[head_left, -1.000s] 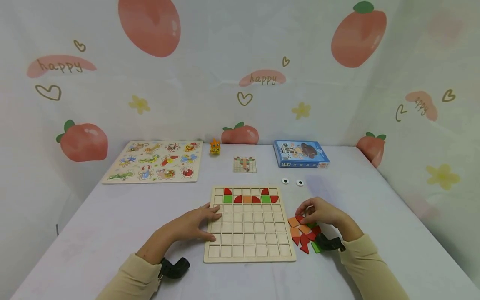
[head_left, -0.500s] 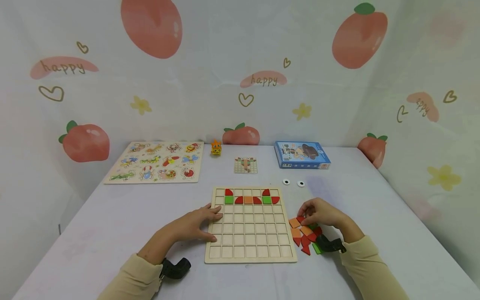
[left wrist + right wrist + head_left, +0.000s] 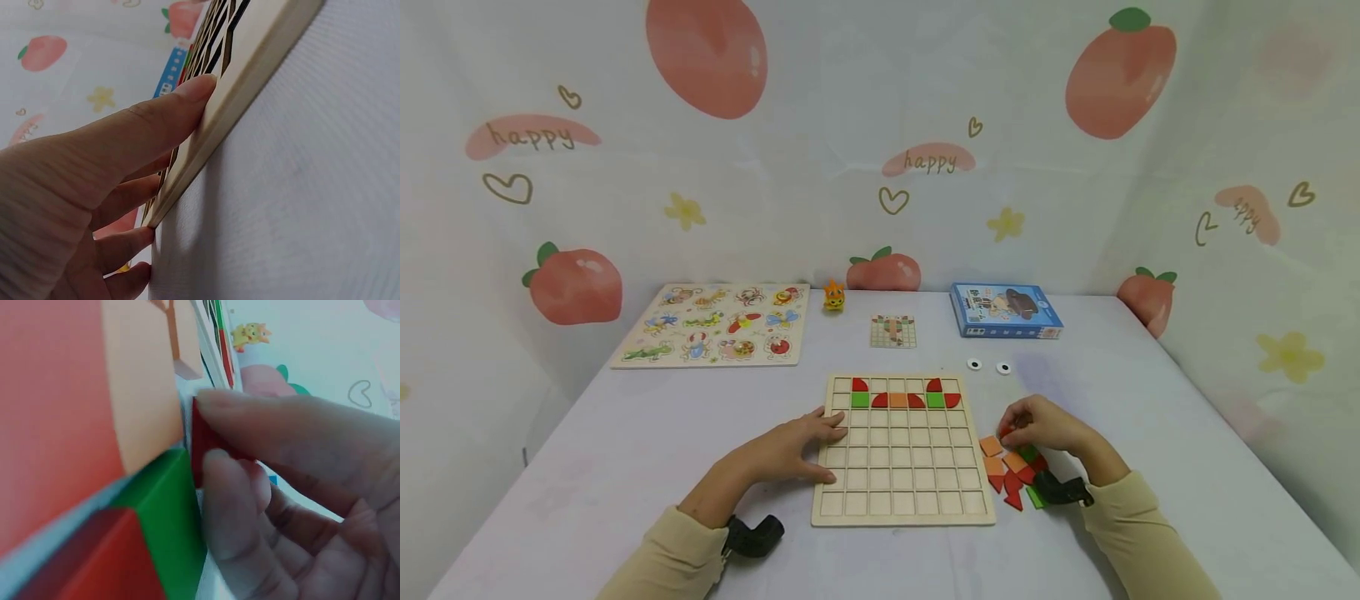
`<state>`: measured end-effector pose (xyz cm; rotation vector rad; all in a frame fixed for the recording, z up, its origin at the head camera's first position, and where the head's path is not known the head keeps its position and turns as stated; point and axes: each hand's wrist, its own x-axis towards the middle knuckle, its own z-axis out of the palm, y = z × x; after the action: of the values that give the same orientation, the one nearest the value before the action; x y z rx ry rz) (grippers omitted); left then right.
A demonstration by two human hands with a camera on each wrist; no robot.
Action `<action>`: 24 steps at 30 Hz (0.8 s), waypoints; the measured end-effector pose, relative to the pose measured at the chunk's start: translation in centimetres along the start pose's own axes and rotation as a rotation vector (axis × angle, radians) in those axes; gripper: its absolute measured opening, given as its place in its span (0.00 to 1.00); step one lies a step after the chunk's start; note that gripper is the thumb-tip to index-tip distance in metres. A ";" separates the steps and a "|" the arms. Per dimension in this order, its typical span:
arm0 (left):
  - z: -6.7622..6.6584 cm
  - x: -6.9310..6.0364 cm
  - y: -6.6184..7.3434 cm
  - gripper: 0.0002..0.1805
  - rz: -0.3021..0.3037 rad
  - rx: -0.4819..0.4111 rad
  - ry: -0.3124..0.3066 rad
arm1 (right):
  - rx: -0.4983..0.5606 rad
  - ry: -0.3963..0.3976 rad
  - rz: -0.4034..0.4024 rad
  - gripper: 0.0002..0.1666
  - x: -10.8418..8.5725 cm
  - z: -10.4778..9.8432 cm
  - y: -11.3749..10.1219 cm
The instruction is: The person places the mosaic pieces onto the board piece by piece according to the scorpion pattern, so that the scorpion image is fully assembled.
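Note:
A square wooden grid board (image 3: 902, 479) lies at the middle of the table, with red, green and orange tiles set in its two far rows. My left hand (image 3: 786, 450) rests on the board's left edge, thumb and fingers spread; the left wrist view has its thumb on the rim (image 3: 250, 81). To the right of the board is a loose pile of tiles, among them an orange square tile (image 3: 991, 447) and a green tile (image 3: 1036, 497). Over that pile, my right hand (image 3: 1045, 425) pinches a red tile (image 3: 209, 434) between thumb and finger, partly covering it.
Beyond the board lie a small pattern card (image 3: 893, 332) and two googly eyes, one of them a white disc (image 3: 973, 364). At the back stand a blue box (image 3: 1007, 310), an orange toy figure (image 3: 834, 296) and an insect puzzle board (image 3: 711, 325).
The red tile in my right hand has come up slightly off the pile, baring more of a green tile under it. The left hand stays on the board. The head view has shifted a little.

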<state>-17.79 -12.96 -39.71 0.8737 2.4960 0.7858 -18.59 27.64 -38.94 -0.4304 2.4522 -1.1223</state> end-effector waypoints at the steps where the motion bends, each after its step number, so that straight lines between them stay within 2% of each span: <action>1: 0.0 0.0 0.0 0.37 0.003 0.001 -0.001 | -0.001 0.009 0.006 0.09 0.0 -0.1 -0.1; 7: -0.1 0.0 0.0 0.37 0.001 0.000 -0.003 | 0.051 0.061 0.029 0.11 0.5 -0.4 -1.0; 14: 0.0 -0.1 0.0 0.37 -0.007 0.003 -0.002 | 0.094 0.077 0.036 0.15 1.6 -0.5 -2.1; 18: 0.0 -0.1 -0.1 0.37 -0.011 0.011 0.002 | 0.092 0.085 -0.003 0.14 2.5 -0.2 -3.2; 24: 0.1 -0.1 -0.2 0.37 -0.002 -0.001 0.002 | 0.123 0.052 -0.063 0.12 4.0 0.7 -4.9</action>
<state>-17.76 -13.15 -39.85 0.8707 2.4971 0.7874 -21.21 22.35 -36.55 -0.4483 2.4125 -1.3173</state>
